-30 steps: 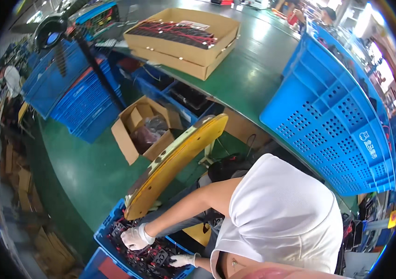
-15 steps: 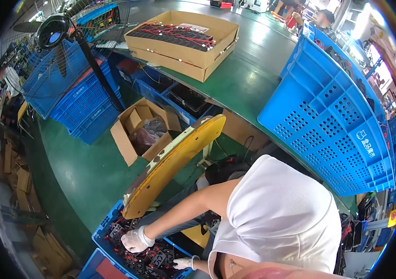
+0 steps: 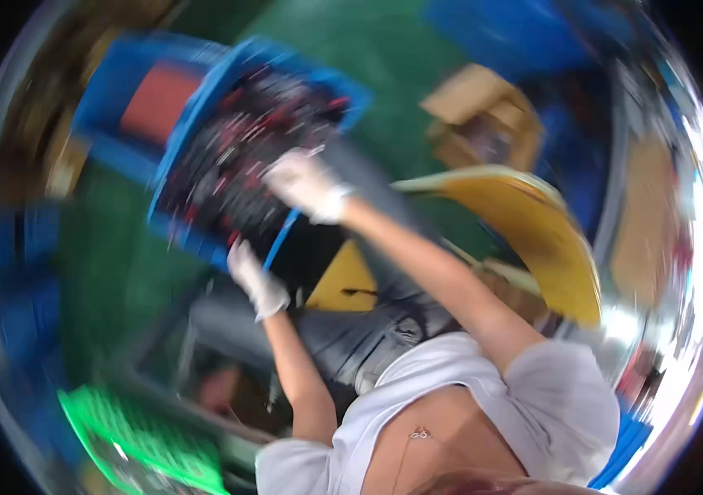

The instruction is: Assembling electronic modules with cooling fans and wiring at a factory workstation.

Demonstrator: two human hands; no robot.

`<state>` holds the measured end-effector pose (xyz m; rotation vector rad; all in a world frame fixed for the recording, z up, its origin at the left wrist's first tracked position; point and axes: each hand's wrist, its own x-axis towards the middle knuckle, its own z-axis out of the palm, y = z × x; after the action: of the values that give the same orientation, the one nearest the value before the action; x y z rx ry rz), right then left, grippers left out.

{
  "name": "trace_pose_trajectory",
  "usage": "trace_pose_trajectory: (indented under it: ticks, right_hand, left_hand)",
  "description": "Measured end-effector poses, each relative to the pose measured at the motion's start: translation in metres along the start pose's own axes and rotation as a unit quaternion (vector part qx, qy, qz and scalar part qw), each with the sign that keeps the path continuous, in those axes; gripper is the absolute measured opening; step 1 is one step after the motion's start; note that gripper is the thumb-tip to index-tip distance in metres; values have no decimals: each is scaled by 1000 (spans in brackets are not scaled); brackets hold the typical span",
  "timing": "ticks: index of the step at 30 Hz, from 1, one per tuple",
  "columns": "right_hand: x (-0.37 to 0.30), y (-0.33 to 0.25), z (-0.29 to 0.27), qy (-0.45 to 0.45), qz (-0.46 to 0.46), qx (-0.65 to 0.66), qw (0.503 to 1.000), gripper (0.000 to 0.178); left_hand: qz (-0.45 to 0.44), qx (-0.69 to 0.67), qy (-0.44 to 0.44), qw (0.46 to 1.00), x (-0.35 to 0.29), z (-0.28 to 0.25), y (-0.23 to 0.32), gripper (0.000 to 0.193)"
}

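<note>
My left hand [image 3: 257,282], in a white glove, is at the near rim of a blue crate [image 3: 172,148]. The crate is full of small black parts with red bits [image 3: 240,140], too smeared by motion to name. White-gloved too, my right hand [image 3: 306,186] reaches over the crate's right side, above or touching the parts. Blur hides the fingers of both hands, so I cannot make out whether either holds anything.
Left of the full crate stands another blue crate [image 3: 112,107] with a flat reddish piece [image 3: 160,103] inside. A yellow chair back [image 3: 525,223] curves beside my right arm. Beyond it lies an open cardboard box [image 3: 483,115]. A bright green basket [image 3: 137,445] sits at lower left.
My view has swung down and left, bringing the parts crate from the lower edge to the upper left. The workbench has mostly left the view. Both hands stay by the same crate.
</note>
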<state>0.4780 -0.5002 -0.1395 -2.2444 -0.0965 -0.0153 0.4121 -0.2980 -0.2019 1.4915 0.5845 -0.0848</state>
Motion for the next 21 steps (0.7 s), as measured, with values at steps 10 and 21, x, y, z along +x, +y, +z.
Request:
trace_pose_trajectory:
  ticks: [10, 21]
  right_hand:
    - [200, 123, 80, -228, 97, 51, 967, 52]
    - [261, 180, 74, -319, -206, -261, 887, 34]
  left_hand:
    - [-76, 232, 190, 951, 84, -39, -39, 87]
    - [148, 361, 75, 917, 176, -26, -57, 45]
